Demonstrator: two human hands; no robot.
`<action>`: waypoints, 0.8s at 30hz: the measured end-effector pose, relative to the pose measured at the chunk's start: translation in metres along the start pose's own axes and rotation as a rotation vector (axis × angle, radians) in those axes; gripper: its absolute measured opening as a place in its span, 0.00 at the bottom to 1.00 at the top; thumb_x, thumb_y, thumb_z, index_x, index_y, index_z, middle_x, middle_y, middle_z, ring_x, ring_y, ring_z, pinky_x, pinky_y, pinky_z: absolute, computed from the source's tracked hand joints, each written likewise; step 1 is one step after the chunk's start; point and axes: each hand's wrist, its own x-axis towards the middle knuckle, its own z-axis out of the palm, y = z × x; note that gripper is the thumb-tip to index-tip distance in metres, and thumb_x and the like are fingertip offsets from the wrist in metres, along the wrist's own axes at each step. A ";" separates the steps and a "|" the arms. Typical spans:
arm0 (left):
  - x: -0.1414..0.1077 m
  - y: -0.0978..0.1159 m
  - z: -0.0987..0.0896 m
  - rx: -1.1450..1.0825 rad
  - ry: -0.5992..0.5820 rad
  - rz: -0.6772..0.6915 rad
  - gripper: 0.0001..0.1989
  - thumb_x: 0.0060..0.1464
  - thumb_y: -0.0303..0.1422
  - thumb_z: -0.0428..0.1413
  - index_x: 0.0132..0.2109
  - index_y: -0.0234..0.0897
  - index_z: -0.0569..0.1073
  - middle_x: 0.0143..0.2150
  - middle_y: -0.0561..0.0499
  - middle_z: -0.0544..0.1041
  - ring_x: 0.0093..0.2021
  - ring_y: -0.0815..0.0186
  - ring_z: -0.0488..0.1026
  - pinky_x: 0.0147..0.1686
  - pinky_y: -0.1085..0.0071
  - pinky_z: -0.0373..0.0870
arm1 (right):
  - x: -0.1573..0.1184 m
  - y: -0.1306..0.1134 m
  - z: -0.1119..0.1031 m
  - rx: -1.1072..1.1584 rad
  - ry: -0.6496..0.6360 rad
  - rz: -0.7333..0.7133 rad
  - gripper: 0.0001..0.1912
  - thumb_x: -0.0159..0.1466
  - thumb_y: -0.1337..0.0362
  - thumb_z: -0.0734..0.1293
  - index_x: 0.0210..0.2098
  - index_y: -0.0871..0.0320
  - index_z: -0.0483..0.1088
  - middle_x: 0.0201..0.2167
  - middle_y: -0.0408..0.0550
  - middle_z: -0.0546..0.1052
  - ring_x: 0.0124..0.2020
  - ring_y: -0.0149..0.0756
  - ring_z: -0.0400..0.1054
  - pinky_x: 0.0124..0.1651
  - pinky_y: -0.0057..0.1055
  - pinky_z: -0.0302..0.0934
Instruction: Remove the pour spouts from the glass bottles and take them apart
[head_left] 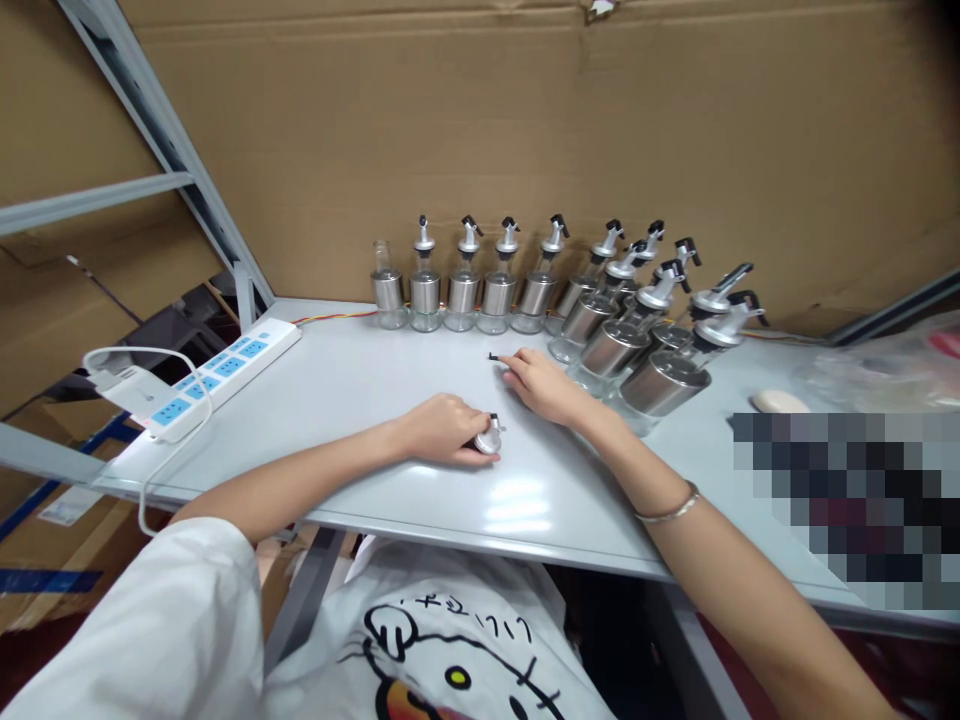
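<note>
My left hand (446, 428) is closed round a silver pourer top (489, 436) low over the table's middle. Farther back, my right hand (536, 382) reaches forward, its fingertips at a small black piece (493, 357) on the tabletop; whether they grip it is too small to tell. Behind both hands stands a row of glass bottles with steel sleeves, among them one with a silver and black pourer (424, 290). The leftmost bottle (388, 290) has no pourer on its neck.
More bottles (664, 385) crowd beside my right forearm. A white power strip (225, 380) with a cable lies on the left of the grey table (337, 375). At the right are a white oval object (780, 402), clear plastic (885, 365) and a blurred-out area. Cardboard (525, 120) stands behind.
</note>
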 end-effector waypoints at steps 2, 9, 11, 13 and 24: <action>0.000 -0.001 0.001 -0.020 0.012 -0.089 0.17 0.56 0.44 0.53 0.28 0.35 0.70 0.22 0.49 0.76 0.23 0.65 0.73 0.27 0.71 0.61 | 0.000 -0.007 -0.007 0.219 -0.007 -0.023 0.16 0.69 0.60 0.53 0.36 0.62 0.68 0.33 0.51 0.70 0.37 0.38 0.63 0.43 0.33 0.56; 0.001 -0.005 0.003 -0.097 -0.013 -0.191 0.22 0.54 0.47 0.51 0.22 0.36 0.68 0.17 0.51 0.71 0.20 0.66 0.69 0.23 0.72 0.54 | -0.005 -0.037 -0.017 0.650 -0.290 -0.088 0.21 0.62 0.50 0.57 0.20 0.57 0.55 0.19 0.37 0.53 0.23 0.27 0.47 0.29 0.28 0.46; 0.000 -0.005 0.000 -0.158 0.000 -0.217 0.22 0.55 0.49 0.50 0.27 0.35 0.70 0.19 0.52 0.72 0.21 0.67 0.69 0.23 0.73 0.54 | -0.006 -0.035 -0.018 0.680 -0.280 -0.091 0.19 0.63 0.52 0.56 0.21 0.58 0.57 0.20 0.38 0.55 0.24 0.27 0.49 0.30 0.28 0.47; 0.000 -0.007 -0.003 -0.252 0.015 -0.249 0.22 0.56 0.51 0.49 0.34 0.35 0.71 0.21 0.54 0.72 0.22 0.68 0.68 0.25 0.74 0.55 | -0.005 -0.030 -0.020 0.725 -0.270 -0.099 0.19 0.63 0.52 0.56 0.23 0.58 0.61 0.21 0.39 0.59 0.26 0.28 0.52 0.32 0.29 0.49; -0.001 -0.017 -0.005 -0.778 -0.006 -0.337 0.28 0.53 0.56 0.48 0.30 0.33 0.71 0.20 0.56 0.64 0.22 0.72 0.59 0.26 0.76 0.56 | -0.007 -0.018 -0.022 0.704 -0.245 -0.191 0.15 0.62 0.54 0.61 0.30 0.60 0.68 0.24 0.42 0.66 0.26 0.29 0.56 0.32 0.28 0.51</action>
